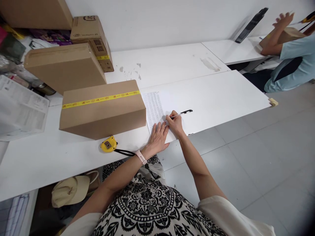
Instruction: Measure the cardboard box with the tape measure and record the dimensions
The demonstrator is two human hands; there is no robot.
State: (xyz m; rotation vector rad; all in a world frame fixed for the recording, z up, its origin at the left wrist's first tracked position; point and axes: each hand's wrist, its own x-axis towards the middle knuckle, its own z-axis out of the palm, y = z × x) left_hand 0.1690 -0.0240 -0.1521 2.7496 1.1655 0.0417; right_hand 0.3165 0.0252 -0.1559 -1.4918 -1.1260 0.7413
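Note:
A printed sheet of paper (pixel 154 103) covered in columns of small text lies on the white table, close against a taped cardboard box (pixel 103 111). My left hand (pixel 158 137) rests flat on the sheet's lower part, fingers stretched out, a pale watch on its wrist. In my right hand (pixel 175 124) a pen (pixel 183 113) is pinched, its tip down at the paper's right side and its dark end pointing right. The exact spot where the tip meets the sheet is hidden by my fingers. Left of my left wrist sits a yellow tape measure (pixel 108 144) with a black strap.
More cardboard boxes (pixel 65 67) stand at the back left, beside a clear plastic container (pixel 22 108). A cap (pixel 71 190) lies on a shelf under the table. At the far right another person (pixel 292 62) sits near a dark upright bottle-like object (pixel 251 26).

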